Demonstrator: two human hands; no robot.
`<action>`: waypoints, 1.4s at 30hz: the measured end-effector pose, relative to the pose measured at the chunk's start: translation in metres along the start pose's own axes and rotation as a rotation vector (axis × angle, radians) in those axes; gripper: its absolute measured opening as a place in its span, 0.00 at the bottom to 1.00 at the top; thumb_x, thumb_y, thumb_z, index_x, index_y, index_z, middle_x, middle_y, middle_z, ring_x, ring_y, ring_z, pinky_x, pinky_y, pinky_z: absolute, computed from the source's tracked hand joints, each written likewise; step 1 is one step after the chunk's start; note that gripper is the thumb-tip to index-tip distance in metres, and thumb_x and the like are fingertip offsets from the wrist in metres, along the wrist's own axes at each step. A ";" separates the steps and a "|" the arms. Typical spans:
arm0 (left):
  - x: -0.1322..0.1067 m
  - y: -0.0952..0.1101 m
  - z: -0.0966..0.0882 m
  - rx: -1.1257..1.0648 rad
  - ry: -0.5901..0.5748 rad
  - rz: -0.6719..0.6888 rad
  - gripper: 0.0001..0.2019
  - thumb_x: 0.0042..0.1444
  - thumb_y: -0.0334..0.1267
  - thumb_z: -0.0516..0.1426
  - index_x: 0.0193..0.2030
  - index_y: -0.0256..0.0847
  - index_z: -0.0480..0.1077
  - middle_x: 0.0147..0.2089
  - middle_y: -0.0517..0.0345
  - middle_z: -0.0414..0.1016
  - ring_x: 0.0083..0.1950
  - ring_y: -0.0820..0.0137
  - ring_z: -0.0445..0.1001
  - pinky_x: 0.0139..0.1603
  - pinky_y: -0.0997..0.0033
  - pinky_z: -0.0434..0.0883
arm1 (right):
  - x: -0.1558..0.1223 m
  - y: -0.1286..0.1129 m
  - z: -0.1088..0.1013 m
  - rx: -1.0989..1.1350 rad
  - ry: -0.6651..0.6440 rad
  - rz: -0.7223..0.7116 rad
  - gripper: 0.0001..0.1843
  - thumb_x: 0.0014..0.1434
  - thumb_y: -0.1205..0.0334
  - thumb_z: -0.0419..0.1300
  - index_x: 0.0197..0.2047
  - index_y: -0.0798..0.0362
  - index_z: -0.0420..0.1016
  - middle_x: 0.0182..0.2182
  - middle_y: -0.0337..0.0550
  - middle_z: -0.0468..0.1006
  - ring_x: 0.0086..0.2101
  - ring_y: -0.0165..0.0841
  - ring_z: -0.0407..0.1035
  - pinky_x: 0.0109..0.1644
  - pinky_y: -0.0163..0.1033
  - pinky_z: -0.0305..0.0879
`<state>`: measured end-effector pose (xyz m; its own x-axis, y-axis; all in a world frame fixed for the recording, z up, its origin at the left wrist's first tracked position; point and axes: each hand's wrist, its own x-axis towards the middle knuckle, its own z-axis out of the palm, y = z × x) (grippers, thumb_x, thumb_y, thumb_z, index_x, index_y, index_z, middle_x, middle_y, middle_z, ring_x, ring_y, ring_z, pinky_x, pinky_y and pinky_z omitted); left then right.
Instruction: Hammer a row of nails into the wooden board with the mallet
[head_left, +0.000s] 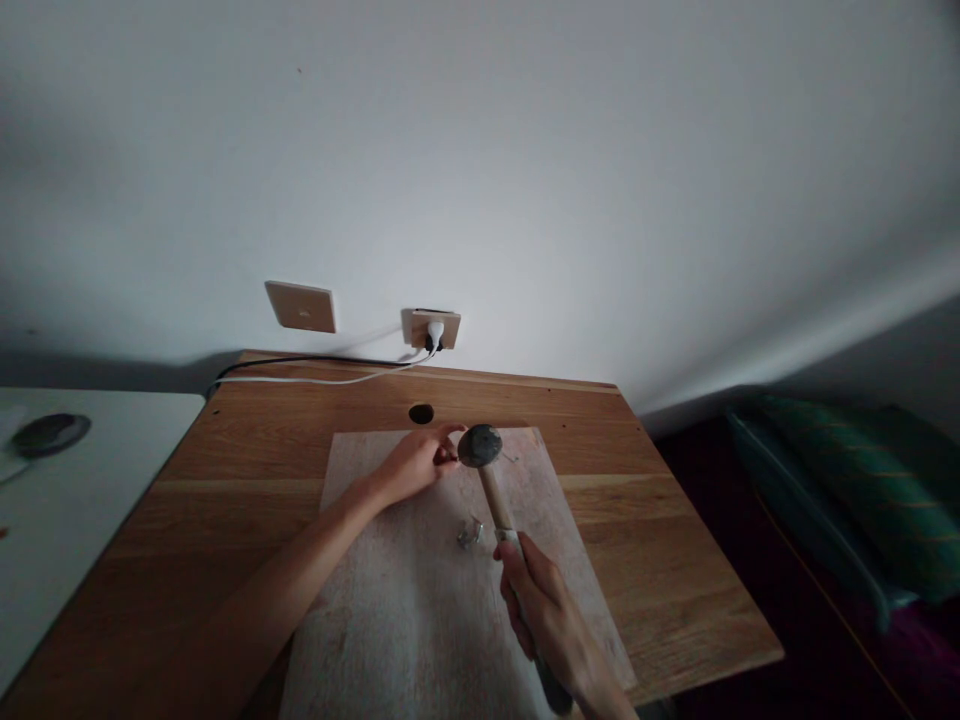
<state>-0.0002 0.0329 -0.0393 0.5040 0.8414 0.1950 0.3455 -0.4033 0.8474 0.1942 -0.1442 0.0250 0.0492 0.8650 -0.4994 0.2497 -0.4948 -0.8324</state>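
Observation:
My right hand [536,600] is wrapped round the handle of a hammer [496,500] with a dark, rounded head. The hammer's head is over the far part of a pale board [390,600], right beside the fingers of my left hand [424,460]. Those left fingers are pinched together near the board's far edge; the hammer head partly hides what they hold, if anything. A thin, small piece [511,458] shows just right of the hammer head. Nearer me, a little heap of shiny metal bits [470,532] lies on the board, left of the hammer handle.
The board rests on a wooden table [675,580] with a round cable hole [421,413]. Behind it, a white plug [435,335] sits in a wall socket, its cables running left. A white surface [97,500] adjoins at left; green cushions [862,480] lie at right.

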 end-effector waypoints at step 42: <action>-0.025 0.080 0.003 0.409 -0.230 0.318 0.06 0.60 0.27 0.61 0.37 0.42 0.76 0.39 0.56 0.80 0.40 0.65 0.78 0.47 0.65 0.72 | -0.012 0.059 -0.029 0.091 0.138 0.082 0.37 0.57 0.19 0.54 0.34 0.49 0.65 0.18 0.26 0.60 0.13 0.20 0.47 0.14 0.28 0.41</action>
<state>0.0172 -0.0211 0.0228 0.7771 0.5740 0.2581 0.4038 -0.7693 0.4951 0.2366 -0.1808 -0.0111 0.1993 0.8218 -0.5338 0.1508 -0.5640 -0.8119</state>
